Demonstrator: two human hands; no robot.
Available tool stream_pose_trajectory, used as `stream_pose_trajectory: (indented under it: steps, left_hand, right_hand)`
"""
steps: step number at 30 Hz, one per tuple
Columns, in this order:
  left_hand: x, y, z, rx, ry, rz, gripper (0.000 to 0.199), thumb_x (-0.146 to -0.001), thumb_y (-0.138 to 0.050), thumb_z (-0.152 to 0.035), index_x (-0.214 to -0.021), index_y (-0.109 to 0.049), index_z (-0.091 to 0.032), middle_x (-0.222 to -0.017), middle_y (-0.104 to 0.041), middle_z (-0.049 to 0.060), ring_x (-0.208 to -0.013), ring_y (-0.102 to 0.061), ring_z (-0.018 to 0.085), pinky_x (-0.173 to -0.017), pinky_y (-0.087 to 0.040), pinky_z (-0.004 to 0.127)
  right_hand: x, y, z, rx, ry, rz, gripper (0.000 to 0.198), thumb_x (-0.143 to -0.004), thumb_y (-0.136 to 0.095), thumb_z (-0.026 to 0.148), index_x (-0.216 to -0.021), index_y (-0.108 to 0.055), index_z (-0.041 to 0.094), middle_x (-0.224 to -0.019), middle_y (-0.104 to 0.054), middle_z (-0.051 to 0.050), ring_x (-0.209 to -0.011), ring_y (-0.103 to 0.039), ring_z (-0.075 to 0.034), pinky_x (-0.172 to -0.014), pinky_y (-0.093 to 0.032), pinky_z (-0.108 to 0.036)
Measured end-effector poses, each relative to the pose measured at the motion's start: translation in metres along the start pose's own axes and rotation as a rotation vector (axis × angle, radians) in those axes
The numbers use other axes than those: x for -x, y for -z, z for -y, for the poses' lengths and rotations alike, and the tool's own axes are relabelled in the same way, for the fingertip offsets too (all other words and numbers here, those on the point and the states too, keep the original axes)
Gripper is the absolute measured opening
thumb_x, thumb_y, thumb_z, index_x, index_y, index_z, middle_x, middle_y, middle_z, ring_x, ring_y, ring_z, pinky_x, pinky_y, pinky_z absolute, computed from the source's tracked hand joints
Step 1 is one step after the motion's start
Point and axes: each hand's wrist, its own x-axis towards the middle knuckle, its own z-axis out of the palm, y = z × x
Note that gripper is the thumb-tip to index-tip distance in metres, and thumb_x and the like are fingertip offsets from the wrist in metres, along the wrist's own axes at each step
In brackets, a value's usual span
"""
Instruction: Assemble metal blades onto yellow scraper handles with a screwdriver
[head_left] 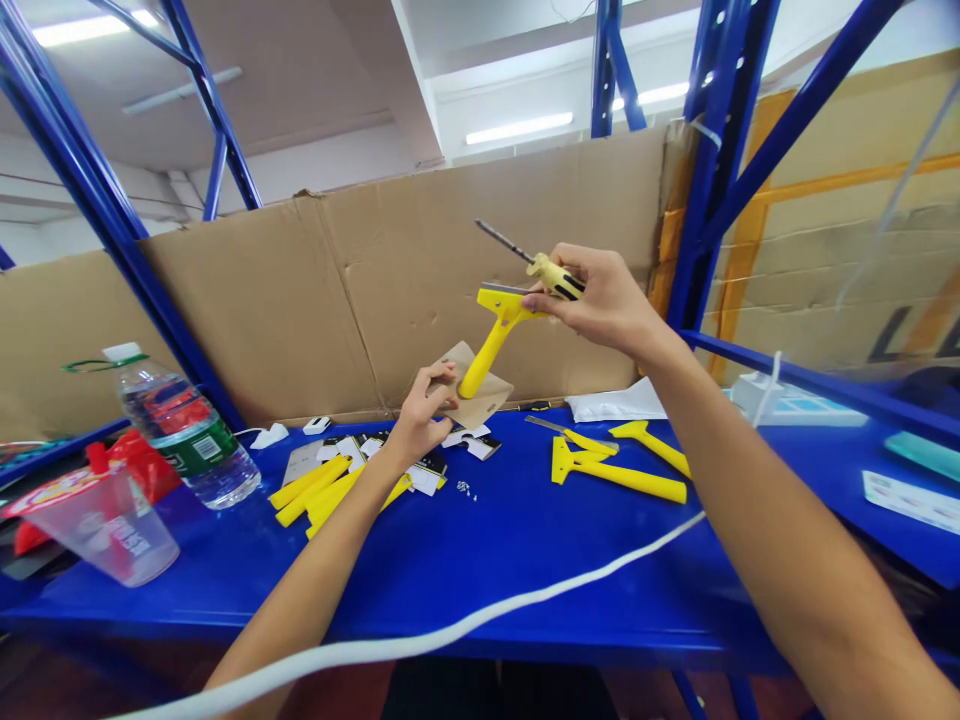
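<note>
My right hand (600,295) is closed around a screwdriver (556,277) with a pale yellow and black handle, its shaft pointing up and left. The same hand pinches the head end of a yellow scraper (491,345), whose handle slants down to the left. Near the handle's lower end is my left hand (426,412), fingers curved and apart, seemingly holding nothing. A brown cardboard piece (491,397) is behind the handle and beside my left fingers; contact is unclear. Several yellow scraper handles (307,485) lie partly hidden by my left forearm. Small screws (466,490) lie on the blue table (510,560).
More yellow scrapers (626,478) lie at right, near a white packet (619,402). A water bottle (187,430) and a plastic cup (112,530) stand at left. A white cable (480,615) crosses in front. Behind rises a cardboard wall (420,260) between blue posts.
</note>
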Motion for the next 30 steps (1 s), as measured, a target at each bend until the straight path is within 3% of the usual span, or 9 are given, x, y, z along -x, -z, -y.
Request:
stream_pose_trajectory:
  steps: [7, 13, 17, 21, 24, 27, 30]
  left_hand:
    - [-0.006, -0.006, -0.027, 0.237, 0.127, -0.044, 0.017, -0.087, -0.079, -0.019, -0.08, -0.064, -0.021, -0.127, -0.067, 0.014, -0.136, -0.064, 0.031, -0.116, -0.05, 0.049]
    - [-0.011, -0.02, -0.048, 0.483, 0.258, -0.259, 0.03, -0.088, -0.086, -0.027, -0.079, -0.058, -0.021, -0.119, -0.069, 0.009, -0.129, -0.067, 0.029, -0.113, -0.052, 0.045]
    - [-0.013, -0.027, -0.059, 0.47, 0.354, -0.392, 0.029, -0.084, -0.09, -0.031, -0.095, -0.065, -0.021, -0.13, -0.066, 0.01, -0.133, -0.064, 0.029, -0.113, -0.052, 0.042]
    - [-0.015, -0.03, -0.066, 0.604, 0.44, -0.492, 0.06, -0.076, -0.097, -0.032, -0.123, -0.06, -0.028, -0.149, -0.059, 0.011, -0.145, -0.056, 0.029, -0.103, -0.057, 0.034]
    - [-0.016, -0.031, -0.069, 0.779, 0.532, -0.456, 0.067, -0.074, -0.098, -0.032, -0.131, -0.062, -0.028, -0.142, -0.068, 0.009, -0.137, -0.064, 0.027, -0.101, -0.059, 0.034]
    - [-0.015, -0.033, -0.075, 0.949, 0.684, -0.352, 0.047, -0.078, -0.095, -0.035, -0.117, -0.073, -0.019, -0.122, -0.078, 0.01, -0.118, -0.074, 0.026, -0.104, -0.059, 0.039]
    - [-0.014, -0.035, -0.082, 1.074, 0.853, -0.29, 0.044, -0.078, -0.095, -0.04, -0.108, -0.072, -0.017, -0.109, -0.081, 0.01, -0.103, -0.08, 0.027, -0.096, -0.063, 0.042]
  right_hand:
    - [0.002, -0.005, -0.001, -0.041, 0.062, 0.158, 0.032, -0.088, -0.083, 0.046, -0.084, -0.061, 0.022, -0.085, -0.067, -0.002, -0.08, -0.057, -0.019, -0.071, -0.042, -0.035]
    - [0.004, -0.01, 0.006, -0.086, -0.006, 0.398, 0.033, -0.086, -0.084, 0.047, -0.086, -0.062, 0.021, -0.085, -0.069, -0.002, -0.08, -0.059, -0.019, -0.067, -0.041, -0.033]
    - [0.005, -0.019, 0.01, -0.06, -0.033, 0.512, 0.028, -0.083, -0.085, 0.041, -0.088, -0.065, 0.022, -0.082, -0.067, 0.0, -0.074, -0.056, -0.016, -0.063, -0.038, -0.03]
    - [0.007, -0.022, 0.019, -0.042, -0.065, 0.636, 0.01, -0.084, -0.076, 0.024, -0.091, -0.069, 0.021, -0.073, -0.061, 0.003, -0.063, -0.049, -0.013, -0.059, -0.034, -0.029]
    - [0.009, -0.021, 0.025, -0.025, -0.111, 0.701, 0.009, -0.081, -0.068, 0.013, -0.086, -0.068, 0.021, -0.064, -0.052, 0.006, -0.054, -0.042, -0.01, -0.053, -0.03, -0.029]
    - [0.009, -0.02, 0.024, -0.035, -0.145, 0.708, 0.01, -0.08, -0.067, 0.013, -0.085, -0.068, 0.021, -0.062, -0.049, 0.006, -0.049, -0.039, -0.01, -0.049, -0.026, -0.03]
    - [0.009, -0.02, 0.02, -0.022, -0.15, 0.723, 0.006, -0.082, -0.069, 0.017, -0.086, -0.069, 0.023, -0.063, -0.052, 0.005, -0.048, -0.04, -0.01, -0.047, -0.028, -0.029]
